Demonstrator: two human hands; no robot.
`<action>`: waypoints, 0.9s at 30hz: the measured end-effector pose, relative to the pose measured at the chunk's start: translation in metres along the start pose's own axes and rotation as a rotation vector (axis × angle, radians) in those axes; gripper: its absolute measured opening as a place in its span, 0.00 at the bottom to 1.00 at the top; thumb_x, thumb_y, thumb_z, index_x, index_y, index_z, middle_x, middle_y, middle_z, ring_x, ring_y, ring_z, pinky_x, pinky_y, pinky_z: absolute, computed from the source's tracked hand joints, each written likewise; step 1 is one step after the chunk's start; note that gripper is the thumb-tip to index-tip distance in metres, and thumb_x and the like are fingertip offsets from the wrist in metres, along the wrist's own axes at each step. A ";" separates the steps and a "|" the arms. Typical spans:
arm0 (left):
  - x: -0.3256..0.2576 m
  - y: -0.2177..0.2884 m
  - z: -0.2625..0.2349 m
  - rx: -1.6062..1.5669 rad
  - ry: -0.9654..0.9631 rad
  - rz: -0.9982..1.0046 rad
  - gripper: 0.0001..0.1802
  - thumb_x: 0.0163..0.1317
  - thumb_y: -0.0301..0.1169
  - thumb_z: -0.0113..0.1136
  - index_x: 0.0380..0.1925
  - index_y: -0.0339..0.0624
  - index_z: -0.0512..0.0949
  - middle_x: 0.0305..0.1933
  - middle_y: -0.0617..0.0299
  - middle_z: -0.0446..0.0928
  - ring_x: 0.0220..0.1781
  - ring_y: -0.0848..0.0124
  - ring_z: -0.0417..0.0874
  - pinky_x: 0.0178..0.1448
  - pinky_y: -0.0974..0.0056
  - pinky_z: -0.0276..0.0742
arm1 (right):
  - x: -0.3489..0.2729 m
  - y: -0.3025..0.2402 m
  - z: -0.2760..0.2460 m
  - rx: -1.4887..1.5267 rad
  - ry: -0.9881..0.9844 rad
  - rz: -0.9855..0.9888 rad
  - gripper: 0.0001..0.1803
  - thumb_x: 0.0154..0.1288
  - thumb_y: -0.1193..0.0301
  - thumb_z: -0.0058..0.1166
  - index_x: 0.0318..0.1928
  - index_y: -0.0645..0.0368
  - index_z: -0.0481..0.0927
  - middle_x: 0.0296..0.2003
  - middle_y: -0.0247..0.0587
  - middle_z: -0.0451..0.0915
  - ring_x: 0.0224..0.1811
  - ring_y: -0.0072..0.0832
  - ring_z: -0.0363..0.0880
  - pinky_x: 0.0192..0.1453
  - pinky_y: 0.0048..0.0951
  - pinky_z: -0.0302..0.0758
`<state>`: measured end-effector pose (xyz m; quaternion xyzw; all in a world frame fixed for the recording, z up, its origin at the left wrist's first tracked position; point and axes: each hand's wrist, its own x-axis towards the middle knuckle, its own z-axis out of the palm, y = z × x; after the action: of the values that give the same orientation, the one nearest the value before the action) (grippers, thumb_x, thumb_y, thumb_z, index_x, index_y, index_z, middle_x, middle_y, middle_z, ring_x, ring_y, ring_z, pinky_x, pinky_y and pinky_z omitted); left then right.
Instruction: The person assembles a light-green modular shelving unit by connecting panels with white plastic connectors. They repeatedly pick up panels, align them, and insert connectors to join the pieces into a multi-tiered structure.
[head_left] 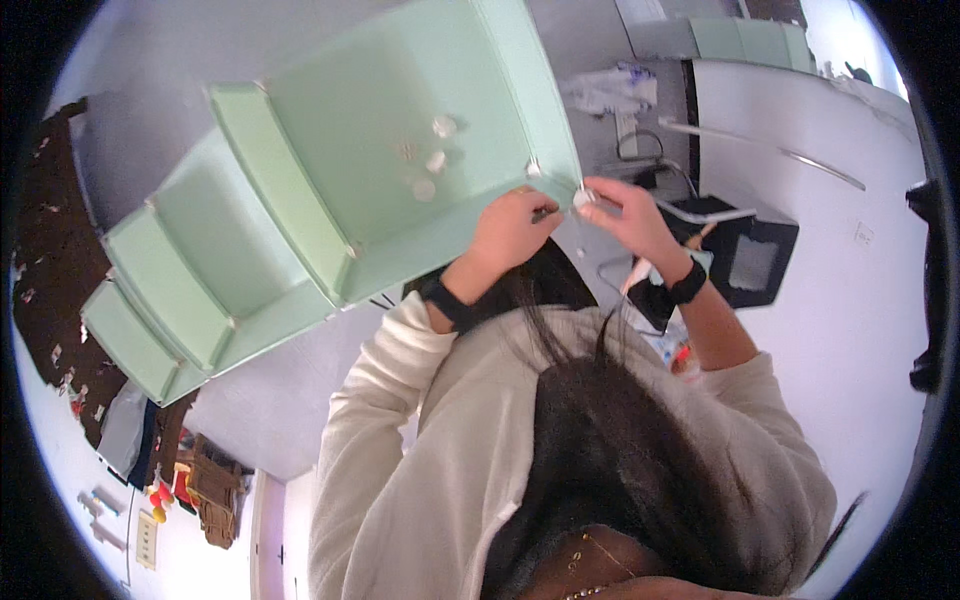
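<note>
A mint-green shelf unit (410,90) with several compartments lies in front of me, stretching from the lower left to the upper right. At its near right corner, my right hand (640,228) pinches a small white round piece (583,199) between thumb and fingers. Just left of it, my left hand (512,228) rests over the near side panel, its fingers curled together; what they hold, if anything, is hidden. Inside the large compartment lie loose small white pieces, among them a round one (444,126) and another one (436,161). A white corner fitting (533,168) sits near my left fingers.
Beyond my right hand, a black box-like object (765,250) stands by a white surface, with cables (645,140) and a white plastic bag (612,92) farther off. A brown mat (50,250) strewn with scraps is at far left. Wooden shelving (213,490) stands lower left.
</note>
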<state>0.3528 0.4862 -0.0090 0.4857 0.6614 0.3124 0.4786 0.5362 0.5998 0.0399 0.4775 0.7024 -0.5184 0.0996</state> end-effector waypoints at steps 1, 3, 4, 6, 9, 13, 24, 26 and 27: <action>0.011 -0.002 -0.018 -0.105 -0.054 -0.051 0.12 0.62 0.37 0.63 0.40 0.41 0.83 0.42 0.56 0.83 0.44 0.62 0.84 0.48 0.59 0.79 | -0.002 0.000 0.004 -0.103 0.076 -0.105 0.29 0.63 0.65 0.64 0.61 0.66 0.73 0.55 0.47 0.79 0.57 0.30 0.77 0.63 0.32 0.71; 0.041 -0.006 -0.054 -0.156 -0.021 -0.146 0.18 0.68 0.41 0.59 0.50 0.39 0.81 0.49 0.52 0.83 0.50 0.64 0.84 0.55 0.61 0.77 | 0.002 -0.001 0.013 0.003 0.245 -0.239 0.29 0.66 0.64 0.61 0.63 0.64 0.71 0.59 0.48 0.76 0.62 0.34 0.74 0.66 0.35 0.68; 0.062 -0.007 -0.070 -0.156 0.172 -0.073 0.22 0.67 0.43 0.58 0.51 0.37 0.79 0.50 0.48 0.82 0.52 0.58 0.83 0.56 0.58 0.76 | 0.006 -0.001 0.021 0.020 0.333 -0.235 0.28 0.67 0.64 0.59 0.64 0.64 0.70 0.60 0.48 0.74 0.63 0.35 0.72 0.67 0.35 0.67; 0.113 -0.008 -0.095 -0.225 0.453 0.028 0.27 0.67 0.46 0.56 0.55 0.33 0.75 0.53 0.43 0.80 0.56 0.51 0.81 0.59 0.56 0.74 | 0.016 -0.001 0.034 -0.034 0.483 -0.401 0.27 0.69 0.61 0.55 0.63 0.63 0.71 0.59 0.52 0.74 0.62 0.41 0.73 0.65 0.37 0.68; 0.190 -0.002 -0.115 -0.179 0.664 0.075 0.29 0.69 0.47 0.53 0.57 0.33 0.73 0.57 0.43 0.78 0.63 0.51 0.76 0.65 0.56 0.70 | 0.033 0.004 0.050 0.005 0.579 -0.442 0.26 0.72 0.60 0.51 0.63 0.63 0.70 0.60 0.54 0.74 0.62 0.45 0.73 0.65 0.38 0.69; 0.261 -0.002 -0.125 -0.191 0.636 0.054 0.28 0.69 0.48 0.51 0.55 0.33 0.74 0.54 0.46 0.79 0.58 0.57 0.78 0.62 0.58 0.70 | 0.046 0.011 0.058 0.339 0.614 -0.376 0.24 0.74 0.60 0.47 0.63 0.63 0.70 0.59 0.54 0.73 0.63 0.47 0.72 0.66 0.36 0.67; 0.295 -0.012 -0.105 -0.456 0.661 0.098 0.17 0.70 0.40 0.47 0.26 0.40 0.69 0.33 0.57 0.75 0.37 0.70 0.71 0.42 0.62 0.71 | 0.056 -0.005 0.067 0.453 0.817 -0.096 0.11 0.72 0.71 0.48 0.48 0.61 0.80 0.34 0.47 0.85 0.35 0.41 0.85 0.40 0.33 0.81; 0.293 -0.007 -0.103 -0.489 0.665 0.100 0.17 0.70 0.39 0.47 0.25 0.40 0.68 0.35 0.56 0.75 0.38 0.68 0.71 0.43 0.60 0.73 | 0.055 -0.004 0.064 0.452 0.839 -0.157 0.10 0.71 0.73 0.50 0.48 0.61 0.80 0.35 0.47 0.85 0.35 0.41 0.85 0.40 0.34 0.81; 0.293 -0.005 -0.101 -0.496 0.667 0.064 0.17 0.69 0.39 0.47 0.25 0.39 0.67 0.36 0.55 0.75 0.38 0.67 0.71 0.43 0.58 0.74 | 0.054 -0.004 0.064 0.404 0.829 -0.144 0.09 0.68 0.75 0.53 0.47 0.62 0.79 0.34 0.48 0.84 0.35 0.43 0.85 0.39 0.36 0.81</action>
<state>0.2360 0.7657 -0.0745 0.2482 0.6695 0.6171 0.3307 0.4822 0.5783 -0.0205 0.6043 0.5991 -0.4161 -0.3207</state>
